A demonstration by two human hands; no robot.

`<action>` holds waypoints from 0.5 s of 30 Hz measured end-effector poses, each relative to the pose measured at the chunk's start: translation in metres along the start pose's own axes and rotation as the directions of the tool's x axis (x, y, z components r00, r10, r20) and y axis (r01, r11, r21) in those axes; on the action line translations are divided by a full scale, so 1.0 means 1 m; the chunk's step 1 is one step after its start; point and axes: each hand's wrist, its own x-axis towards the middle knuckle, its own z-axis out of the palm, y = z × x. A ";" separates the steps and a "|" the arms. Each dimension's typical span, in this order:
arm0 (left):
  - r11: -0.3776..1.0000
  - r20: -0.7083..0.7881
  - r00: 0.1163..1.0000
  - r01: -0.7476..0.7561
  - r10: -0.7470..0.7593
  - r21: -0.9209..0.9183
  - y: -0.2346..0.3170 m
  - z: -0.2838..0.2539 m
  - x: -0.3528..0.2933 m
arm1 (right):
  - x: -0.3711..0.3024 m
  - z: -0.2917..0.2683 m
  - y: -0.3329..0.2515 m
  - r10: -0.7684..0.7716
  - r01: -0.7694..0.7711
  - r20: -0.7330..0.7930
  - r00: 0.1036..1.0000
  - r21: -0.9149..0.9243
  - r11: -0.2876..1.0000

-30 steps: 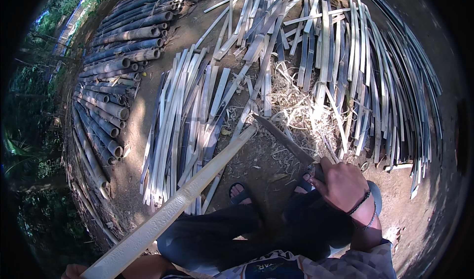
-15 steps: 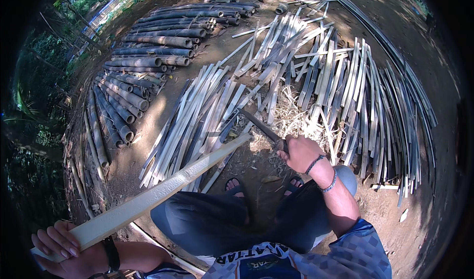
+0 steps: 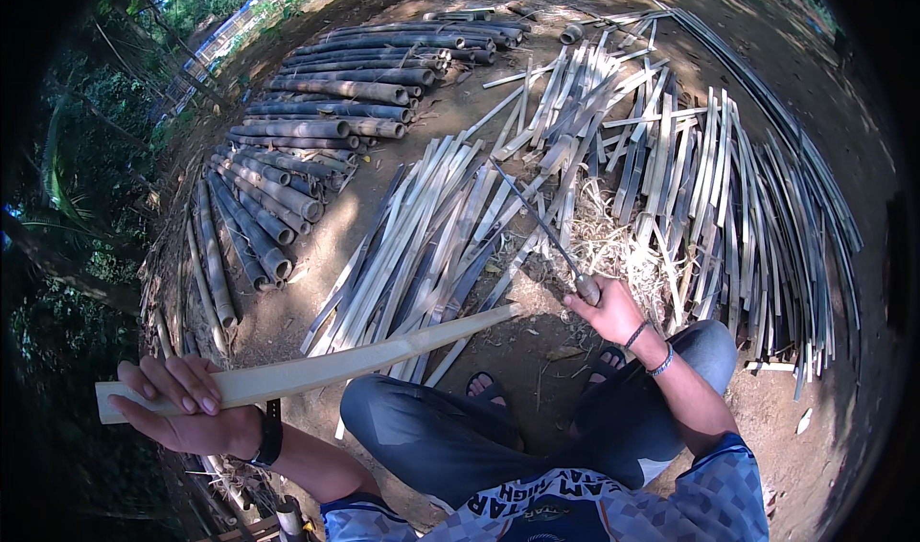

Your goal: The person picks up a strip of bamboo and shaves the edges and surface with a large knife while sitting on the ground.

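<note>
A long pale bamboo strip [image 3: 355,362] lies across the front of me, slanting from lower left up toward the middle. Near its wide end my left hand [image 3: 187,403] grips it, fingers over the top edge and thumb below. My right hand [image 3: 609,310] is closed round the wooden handle of a long-bladed knife [image 3: 546,230], whose dark, narrow blade points away and to the left. The blade is apart from the strip, whose far end sits just left of my right hand.
Split bamboo strips lie in a pile [image 3: 412,235] ahead and a larger pile [image 3: 709,187] to the right. Pale shavings [image 3: 599,226] cover the ground between them. Whole bamboo poles [image 3: 355,92] are stacked at the far left. My sandalled feet are below my bent knees.
My left hand has risen and moved right, bringing the strip to a flatter slant. My right hand has moved slightly right and down, and the knife blade now points more steeply away.
</note>
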 end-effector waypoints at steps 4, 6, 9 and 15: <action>0.997 -0.016 1.000 0.023 -0.024 -0.071 -0.027 -0.012 0.031 | -0.017 0.042 -0.006 -0.090 0.088 -0.002 0.996 0.204 0.975; 0.997 -0.020 1.000 0.009 -0.010 -0.075 -0.031 -0.011 0.037 | -0.020 0.061 -0.016 -0.004 -0.041 0.109 0.994 0.407 0.913; 1.000 -0.123 0.992 0.018 -0.020 -0.014 -0.044 0.003 0.028 | -0.024 0.078 -0.018 -0.042 -0.026 0.165 0.985 0.392 0.919; 0.989 -0.057 0.994 0.083 -0.090 -0.121 -0.075 -0.014 0.011 | -0.042 0.086 -0.015 -0.232 0.219 0.017 0.973 0.267 0.939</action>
